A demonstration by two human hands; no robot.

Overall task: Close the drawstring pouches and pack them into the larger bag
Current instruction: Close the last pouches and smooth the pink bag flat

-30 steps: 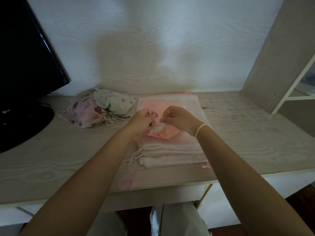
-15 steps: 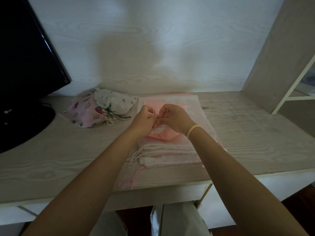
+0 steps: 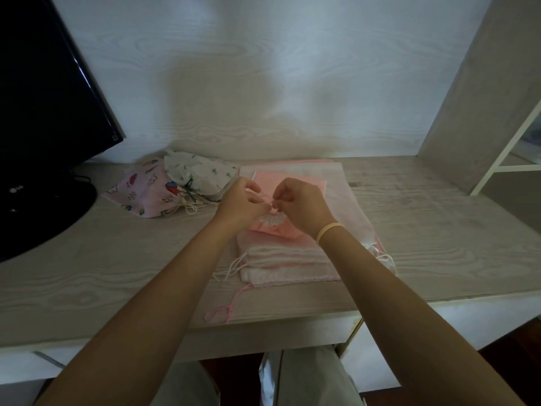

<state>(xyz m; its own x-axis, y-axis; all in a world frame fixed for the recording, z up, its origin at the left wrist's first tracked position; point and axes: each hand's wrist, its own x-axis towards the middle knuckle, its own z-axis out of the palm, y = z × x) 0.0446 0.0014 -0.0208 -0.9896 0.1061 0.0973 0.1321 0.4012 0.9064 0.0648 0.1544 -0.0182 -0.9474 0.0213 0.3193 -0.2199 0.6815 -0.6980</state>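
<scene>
pale woodgrain desk [image 3: 424, 230]: black monitor base [image 3: 44, 218] far left, printed pink pouch [image 3: 143, 194] and white leafy pouch [image 3: 202, 174] touching beside it, flat pink bag stack [image 3: 345, 200] centre, cords trailing to front edge

A single wide-angle view from a camera worn on the person's head, looking forward and down along both forearms. It sits close above the near edge of the counter [image 3: 87, 259], facing the pale back wall [image 3: 263, 83]. A dark monitor [image 3: 44, 112] fills the left edge, a slanted side panel [image 3: 483, 98] the right. Straight lines bow near the borders.
</scene>
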